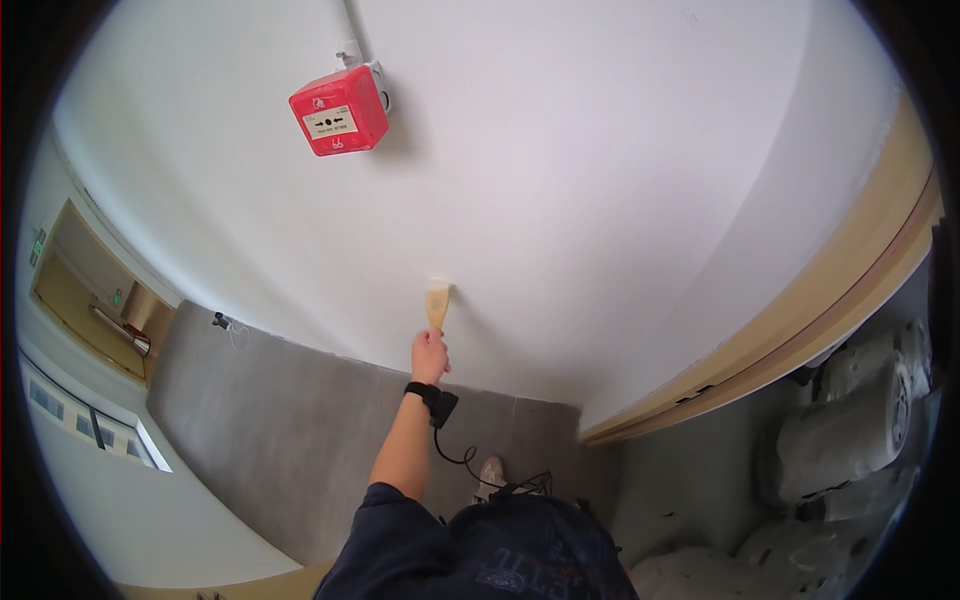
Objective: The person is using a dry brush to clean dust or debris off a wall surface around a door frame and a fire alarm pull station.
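My left hand (429, 358) reaches forward, its fingers closed round the handle of a flat brush (437, 304). The brush has a tan, wood-coloured body that widens toward its pale tip. That tip touches the white wall (560, 200) or is very close to it, and a shadow falls to its right. A black strap with a small black box (440, 404) sits on my left wrist, and a cable runs from it toward my body. My right hand is out of the picture.
A red call-point box (338, 112) hangs high on the wall below a conduit. A wood-coloured door frame (760, 330) curves along the right, with plastic-wrapped bundles (840, 430) beyond. At left, a doorway (100, 290) and a small black object (221, 320) on the grey floor (260, 420).
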A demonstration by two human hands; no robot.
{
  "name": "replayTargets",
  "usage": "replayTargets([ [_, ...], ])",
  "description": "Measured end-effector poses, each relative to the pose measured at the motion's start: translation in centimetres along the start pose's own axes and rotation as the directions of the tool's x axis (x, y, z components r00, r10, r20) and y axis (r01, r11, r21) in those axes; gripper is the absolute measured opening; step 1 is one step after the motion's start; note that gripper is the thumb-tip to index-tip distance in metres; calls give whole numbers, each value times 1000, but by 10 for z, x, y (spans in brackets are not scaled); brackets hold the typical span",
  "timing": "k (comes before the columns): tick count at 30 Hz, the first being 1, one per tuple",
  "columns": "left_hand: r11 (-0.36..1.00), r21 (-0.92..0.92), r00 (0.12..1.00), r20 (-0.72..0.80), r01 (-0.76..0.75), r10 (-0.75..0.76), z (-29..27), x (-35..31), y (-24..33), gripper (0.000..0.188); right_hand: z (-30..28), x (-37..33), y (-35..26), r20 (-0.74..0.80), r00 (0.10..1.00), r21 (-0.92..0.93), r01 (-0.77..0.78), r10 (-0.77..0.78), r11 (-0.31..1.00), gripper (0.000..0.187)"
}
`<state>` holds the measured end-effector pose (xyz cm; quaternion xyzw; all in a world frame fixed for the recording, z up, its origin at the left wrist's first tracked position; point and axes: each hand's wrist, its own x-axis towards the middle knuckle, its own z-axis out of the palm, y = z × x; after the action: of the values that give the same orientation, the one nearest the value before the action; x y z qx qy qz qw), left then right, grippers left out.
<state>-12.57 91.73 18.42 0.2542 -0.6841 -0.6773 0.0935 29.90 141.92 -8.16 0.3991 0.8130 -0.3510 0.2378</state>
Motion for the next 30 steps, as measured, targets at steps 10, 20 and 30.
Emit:
replayTargets([
  [10, 828, -449, 937, -66, -334, 342, -32, -22, 232, 30, -5, 1, -31, 9, 997, -33, 71, -71, 997, 26],
  [20, 807, -519, 917, 104, -280, 385, 31, -32, 253, 30, -12, 4, -44, 11, 993, -50, 116, -116, 992, 27],
  [30, 920, -224, 782, 485, -321, 391, 79, -57, 202, 33, -4, -14, -32, -27, 995, -19, 94, -94, 995, 28],
])
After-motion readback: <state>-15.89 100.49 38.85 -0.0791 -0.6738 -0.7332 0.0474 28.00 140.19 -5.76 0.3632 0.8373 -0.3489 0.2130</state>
